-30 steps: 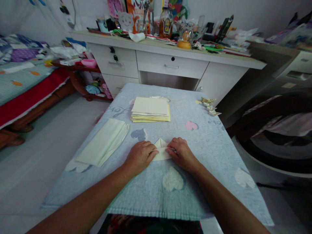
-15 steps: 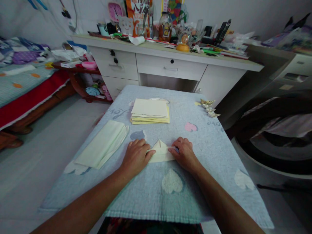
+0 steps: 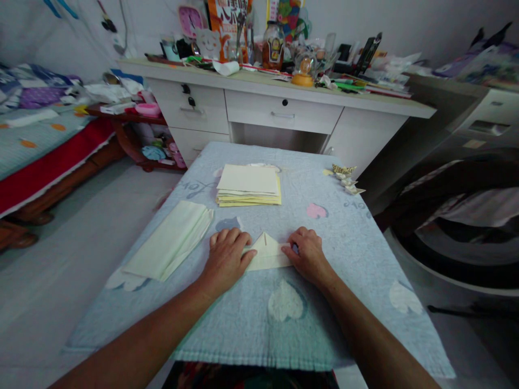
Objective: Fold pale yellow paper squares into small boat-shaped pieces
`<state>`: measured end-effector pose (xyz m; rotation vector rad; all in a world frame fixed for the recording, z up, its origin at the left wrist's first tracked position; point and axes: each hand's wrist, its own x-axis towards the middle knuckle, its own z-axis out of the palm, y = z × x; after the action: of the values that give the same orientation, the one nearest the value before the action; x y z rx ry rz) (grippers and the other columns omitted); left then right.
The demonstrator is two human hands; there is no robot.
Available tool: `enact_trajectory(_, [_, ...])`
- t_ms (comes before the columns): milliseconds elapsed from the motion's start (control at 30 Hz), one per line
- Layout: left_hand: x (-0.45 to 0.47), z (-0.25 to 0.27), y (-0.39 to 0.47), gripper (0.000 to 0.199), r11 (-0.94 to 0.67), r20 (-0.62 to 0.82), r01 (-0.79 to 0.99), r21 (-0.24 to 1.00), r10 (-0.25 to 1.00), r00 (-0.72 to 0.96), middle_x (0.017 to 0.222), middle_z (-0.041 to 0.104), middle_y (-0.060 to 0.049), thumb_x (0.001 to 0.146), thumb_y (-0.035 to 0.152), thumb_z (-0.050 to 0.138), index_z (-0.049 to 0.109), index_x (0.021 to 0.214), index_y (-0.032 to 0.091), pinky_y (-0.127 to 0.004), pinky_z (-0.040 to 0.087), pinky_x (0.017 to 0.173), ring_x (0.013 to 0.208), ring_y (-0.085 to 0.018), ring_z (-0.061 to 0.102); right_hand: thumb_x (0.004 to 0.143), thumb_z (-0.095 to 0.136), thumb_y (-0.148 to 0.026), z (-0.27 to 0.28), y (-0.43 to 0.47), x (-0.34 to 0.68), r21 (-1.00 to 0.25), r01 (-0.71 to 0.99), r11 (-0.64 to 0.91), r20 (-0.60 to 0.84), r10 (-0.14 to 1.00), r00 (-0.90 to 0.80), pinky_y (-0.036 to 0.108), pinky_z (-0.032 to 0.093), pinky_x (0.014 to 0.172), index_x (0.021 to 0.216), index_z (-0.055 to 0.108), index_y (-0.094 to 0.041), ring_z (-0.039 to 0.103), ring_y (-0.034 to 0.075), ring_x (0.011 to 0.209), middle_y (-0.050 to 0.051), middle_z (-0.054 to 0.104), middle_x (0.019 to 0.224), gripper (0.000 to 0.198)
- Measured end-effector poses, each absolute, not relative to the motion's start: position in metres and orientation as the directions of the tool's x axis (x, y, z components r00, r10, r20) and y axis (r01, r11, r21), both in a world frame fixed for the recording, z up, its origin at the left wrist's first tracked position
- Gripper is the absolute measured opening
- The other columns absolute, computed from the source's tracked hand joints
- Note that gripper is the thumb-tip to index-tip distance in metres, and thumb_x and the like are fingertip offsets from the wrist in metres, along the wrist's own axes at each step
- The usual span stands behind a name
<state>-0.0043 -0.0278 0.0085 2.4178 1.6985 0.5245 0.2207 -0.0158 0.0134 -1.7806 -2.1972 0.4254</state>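
Note:
A small sheet of cream paper (image 3: 267, 258), folded to a peak at its far edge, lies on the cloth-covered table in front of me. My left hand (image 3: 229, 251) grips its left end, thumb on top and fingers curled beyond the fold. At the right end my right hand (image 3: 307, 251) pinches the paper between thumb and curled fingers. A stack of cream and yellow paper (image 3: 249, 181) sits farther back. To the left of my left hand rests a larger folded pale sheet (image 3: 168, 237).
Several small folded paper pieces (image 3: 346, 178) stand at the table's far right. The blue tablecloth (image 3: 227, 329) has heart prints. Behind it is a white desk (image 3: 284, 111) loaded with jars and clutter. A washing machine (image 3: 466, 216) is at right, a bed (image 3: 52, 146) at left.
Both thumbs have shifted slightly along the paper's raised edge, which now looks pressed flatter. The paper and the other things stay in place.

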Motion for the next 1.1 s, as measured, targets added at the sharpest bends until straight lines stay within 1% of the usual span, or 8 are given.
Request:
enact_trajectory(133, [-0.007,0.004,-0.023,0.029,-0.545,0.263,0.774,0.322,0.837,0.48,0.107,0.059,-0.005,0.086,0.019,0.056,0.062,0.113,0.029,-0.038,0.035,0.085,0.1,-0.023,0.044,0.086,0.059,-0.032,0.012,-0.016,0.22,-0.387,0.9,0.199,0.037,0.979,-0.201,0.032,0.027,0.073,0.079,0.065,-0.019,0.046,0.021,0.087,0.006,0.057,0.089,0.015])
enact_trajectory(333, [-0.008,0.0,-0.021,0.031,-0.721,0.201,0.651,0.236,0.692,0.693,0.091,0.06,-0.003,0.092,0.019,0.051,0.06,0.119,0.031,-0.032,0.035,0.075,0.086,-0.019,0.046,0.083,0.061,-0.03,0.01,-0.015,0.221,-0.387,0.907,0.164,0.043,0.986,-0.16,0.032,0.027,0.074,0.079,0.064,-0.02,0.045,0.022,0.086,0.006,0.056,0.09,0.012])
enact_trajectory(633, [-0.007,0.005,-0.023,0.029,-0.716,0.147,0.658,0.233,0.695,0.704,0.091,0.056,-0.002,0.096,0.022,0.043,0.059,0.118,0.032,-0.029,0.036,0.074,0.084,-0.017,0.045,0.078,0.064,-0.024,0.014,-0.013,0.231,-0.436,0.886,0.159,0.074,0.987,-0.141,0.034,0.03,0.078,0.082,0.062,-0.02,0.045,0.023,0.089,0.006,0.056,0.092,0.005])
enact_trajectory(767, [-0.006,0.005,-0.022,0.028,-0.718,0.143,0.659,0.223,0.693,0.707,0.093,0.056,-0.002,0.096,0.024,0.043,0.06,0.117,0.032,-0.029,0.035,0.075,0.085,-0.017,0.045,0.083,0.056,-0.018,0.022,-0.021,0.222,-0.52,0.766,0.377,0.281,0.923,-0.263,0.033,0.034,0.085,0.089,0.059,-0.018,0.046,0.022,0.094,0.007,0.055,0.097,0.007])
enact_trajectory(833, [-0.005,0.004,-0.022,0.027,-0.718,0.144,0.661,0.22,0.694,0.706,0.094,0.056,-0.001,0.096,0.027,0.043,0.06,0.117,0.031,-0.029,0.035,0.076,0.086,-0.018,0.045,0.086,0.049,-0.015,0.022,-0.025,0.213,-0.523,0.691,0.499,0.32,0.866,-0.383,0.032,0.035,0.084,0.092,0.058,-0.018,0.047,0.02,0.093,0.006,0.056,0.095,0.011])
enact_trajectory(933, [-0.005,0.002,-0.021,0.026,-0.697,0.145,0.666,0.265,0.712,0.687,0.092,0.056,-0.001,0.095,0.028,0.046,0.062,0.114,0.032,-0.029,0.035,0.076,0.087,-0.018,0.046,0.088,0.047,-0.015,0.017,-0.027,0.201,-0.474,0.696,0.539,0.224,0.839,-0.496,0.031,0.035,0.081,0.088,0.059,-0.018,0.048,0.019,0.086,0.005,0.058,0.087,0.012])
enact_trajectory(1033, [-0.005,0.002,-0.02,0.028,-0.641,0.146,0.688,0.34,0.759,0.635,0.088,0.057,-0.002,0.091,0.02,0.048,0.065,0.111,0.031,-0.031,0.035,0.076,0.085,-0.018,0.046,0.089,0.049,-0.016,0.011,-0.026,0.195,-0.434,0.759,0.485,0.14,0.869,-0.475,0.03,0.034,0.08,0.088,0.06,-0.018,0.047,0.018,0.086,0.005,0.058,0.087,0.011])
enact_trajectory(1100, [-0.007,0.004,-0.019,0.035,-0.584,0.139,0.73,0.354,0.805,0.576,0.094,0.059,-0.004,0.089,0.014,0.047,0.061,0.117,0.029,-0.034,0.035,0.079,0.089,-0.02,0.047,0.088,0.053,-0.017,0.009,-0.025,0.193,-0.427,0.779,0.459,0.122,0.883,-0.453,0.03,0.034,0.079,0.088,0.061,-0.018,0.047,0.018,0.087,0.005,0.058,0.088,0.008])
